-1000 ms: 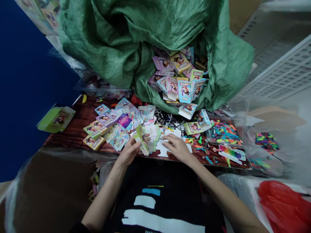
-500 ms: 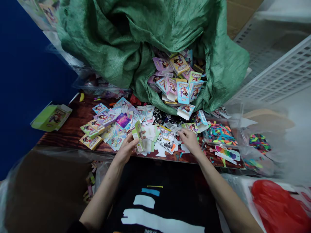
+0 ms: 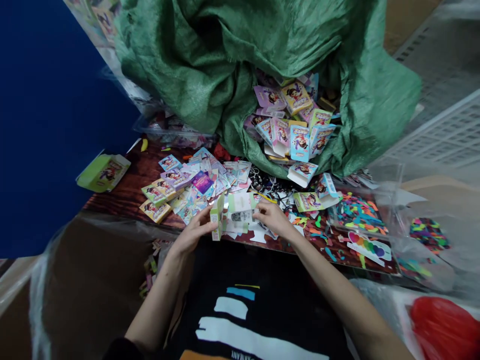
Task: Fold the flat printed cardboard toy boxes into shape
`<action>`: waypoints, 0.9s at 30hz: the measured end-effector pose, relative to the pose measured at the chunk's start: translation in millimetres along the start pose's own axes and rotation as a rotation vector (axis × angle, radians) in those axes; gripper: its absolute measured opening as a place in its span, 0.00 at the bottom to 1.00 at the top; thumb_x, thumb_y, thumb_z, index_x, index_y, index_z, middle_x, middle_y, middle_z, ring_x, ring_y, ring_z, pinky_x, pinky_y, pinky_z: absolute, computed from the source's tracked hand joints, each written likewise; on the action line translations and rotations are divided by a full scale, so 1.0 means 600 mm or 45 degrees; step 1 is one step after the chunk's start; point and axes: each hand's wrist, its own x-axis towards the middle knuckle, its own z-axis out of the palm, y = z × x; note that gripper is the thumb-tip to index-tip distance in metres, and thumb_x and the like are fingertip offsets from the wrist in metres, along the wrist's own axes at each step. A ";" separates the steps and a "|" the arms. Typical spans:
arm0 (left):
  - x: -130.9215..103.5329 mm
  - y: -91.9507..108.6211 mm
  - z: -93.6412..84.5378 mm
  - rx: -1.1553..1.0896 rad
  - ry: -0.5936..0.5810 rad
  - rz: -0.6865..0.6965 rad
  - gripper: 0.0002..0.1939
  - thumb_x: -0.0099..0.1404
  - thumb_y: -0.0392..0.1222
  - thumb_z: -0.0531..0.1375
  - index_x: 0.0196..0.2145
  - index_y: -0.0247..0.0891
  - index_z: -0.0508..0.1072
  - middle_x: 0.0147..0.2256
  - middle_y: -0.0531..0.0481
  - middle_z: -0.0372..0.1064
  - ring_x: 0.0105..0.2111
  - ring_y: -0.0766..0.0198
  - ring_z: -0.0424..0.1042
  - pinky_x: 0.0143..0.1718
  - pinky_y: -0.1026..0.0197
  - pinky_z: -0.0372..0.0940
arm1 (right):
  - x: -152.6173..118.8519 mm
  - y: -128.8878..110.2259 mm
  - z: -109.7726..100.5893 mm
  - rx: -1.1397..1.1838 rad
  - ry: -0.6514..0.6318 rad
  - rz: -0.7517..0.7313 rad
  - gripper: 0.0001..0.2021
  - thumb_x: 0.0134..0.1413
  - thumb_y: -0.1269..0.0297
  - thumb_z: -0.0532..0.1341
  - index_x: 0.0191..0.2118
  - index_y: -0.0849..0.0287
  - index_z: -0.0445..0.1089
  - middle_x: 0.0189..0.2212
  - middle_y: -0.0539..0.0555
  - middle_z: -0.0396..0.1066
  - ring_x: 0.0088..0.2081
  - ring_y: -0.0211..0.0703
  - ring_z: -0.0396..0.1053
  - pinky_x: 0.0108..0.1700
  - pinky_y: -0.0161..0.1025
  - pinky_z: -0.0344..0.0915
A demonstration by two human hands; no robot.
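Note:
My left hand [image 3: 193, 232] is closed around a small green-and-white cardboard box [image 3: 216, 224], held upright near the table's front edge. Its side toward my right hand seems to be the open end. A flat white piece with dark print, which looks like a sticker [image 3: 242, 217], is pinched between the fingers of my right hand [image 3: 274, 218]. One end of it is close to the box; whether it touches cannot be made out. Below lie loose white and green cards [image 3: 236, 228]. To the left is a pile of printed cards [image 3: 202, 182] with several small filled-looking boxes [image 3: 155, 210].
A green woven sack [image 3: 277, 40] spills small cartoon boxes [image 3: 299, 142] at the back. Clear trays hold colourful small pieces [image 3: 362, 215] on the right. A larger green box [image 3: 105, 172] lies at the far left. A red plastic bag [image 3: 444, 320] is at lower right.
My right hand has moved left from the small items toward the box, bringing the sticker with it. The left hand keeps the box. The whole view has shifted slightly.

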 end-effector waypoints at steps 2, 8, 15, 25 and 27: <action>0.003 -0.005 0.001 0.001 0.020 -0.007 0.34 0.48 0.53 0.72 0.52 0.39 0.75 0.49 0.42 0.77 0.51 0.45 0.74 0.54 0.49 0.67 | 0.018 -0.012 0.018 -0.159 0.123 0.008 0.09 0.51 0.67 0.61 0.22 0.57 0.65 0.40 0.54 0.69 0.38 0.44 0.68 0.39 0.40 0.62; 0.017 -0.027 0.014 -0.069 0.041 -0.032 0.34 0.51 0.53 0.71 0.54 0.39 0.74 0.53 0.43 0.74 0.56 0.46 0.70 0.55 0.50 0.66 | 0.040 -0.027 0.047 -0.470 0.218 0.106 0.03 0.56 0.69 0.58 0.32 0.57 0.68 0.47 0.59 0.67 0.39 0.46 0.69 0.39 0.41 0.63; 0.011 -0.030 0.011 0.001 0.015 -0.015 0.31 0.54 0.51 0.70 0.54 0.40 0.72 0.53 0.44 0.73 0.54 0.48 0.71 0.54 0.51 0.66 | 0.021 -0.006 0.018 0.066 0.429 0.023 0.05 0.49 0.65 0.58 0.27 0.54 0.61 0.29 0.50 0.64 0.30 0.43 0.64 0.35 0.39 0.60; 0.017 -0.019 0.046 0.628 0.009 0.133 0.37 0.55 0.50 0.69 0.60 0.37 0.66 0.61 0.38 0.65 0.60 0.45 0.65 0.59 0.46 0.62 | 0.000 0.020 -0.027 0.096 0.580 0.140 0.06 0.45 0.64 0.59 0.33 0.55 0.66 0.20 0.45 0.62 0.24 0.42 0.62 0.31 0.38 0.57; 0.016 -0.021 0.046 0.789 0.036 0.173 0.37 0.55 0.50 0.68 0.60 0.38 0.66 0.60 0.39 0.66 0.60 0.45 0.65 0.62 0.45 0.58 | -0.002 0.022 -0.025 0.077 0.589 0.097 0.03 0.45 0.64 0.59 0.28 0.55 0.64 0.21 0.46 0.63 0.25 0.41 0.61 0.32 0.37 0.57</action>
